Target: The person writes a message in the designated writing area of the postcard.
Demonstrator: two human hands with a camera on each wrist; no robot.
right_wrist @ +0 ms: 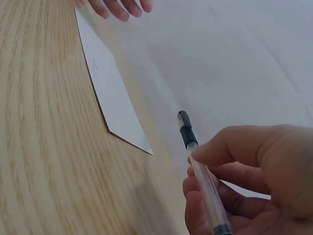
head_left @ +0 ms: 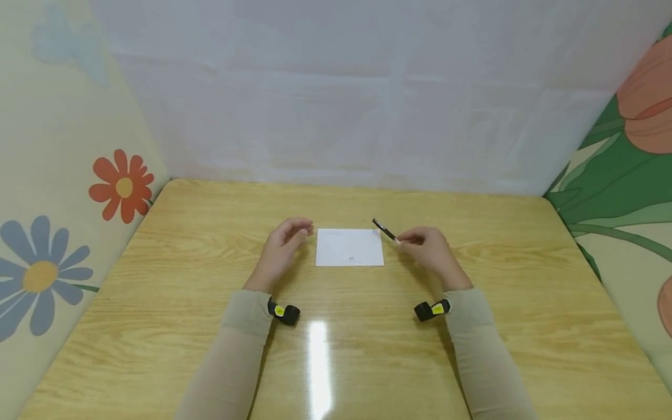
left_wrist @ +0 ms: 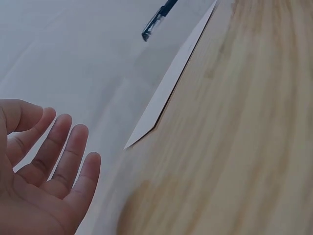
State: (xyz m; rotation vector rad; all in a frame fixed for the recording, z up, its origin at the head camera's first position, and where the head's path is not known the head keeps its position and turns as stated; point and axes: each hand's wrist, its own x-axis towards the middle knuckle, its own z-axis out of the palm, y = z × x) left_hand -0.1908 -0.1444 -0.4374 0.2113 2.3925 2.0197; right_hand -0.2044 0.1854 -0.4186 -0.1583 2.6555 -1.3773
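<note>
A white card point(head_left: 349, 247) lies flat on the table, with a small dark mark close to its near edge. My right hand point(head_left: 427, 248), off the card's right side, pinches a pen point(head_left: 385, 230) between thumb and fingers. In the right wrist view the pen point(right_wrist: 207, 188) has a clear barrel and a black part with a clip at its far end, which points up and away from the hand. To the left of the card, my left hand point(head_left: 283, 248) holds nothing; its fingers point(left_wrist: 77, 152) are spread and loosely bent.
The wood-grain table point(head_left: 173, 350) stretches out on all sides of the card. A white cloth backdrop point(head_left: 336, 116) rises behind its far edge. Flower-painted walls point(head_left: 39, 277) flank the left and right. Each wrist wears a black band with a small camera point(head_left: 286, 315).
</note>
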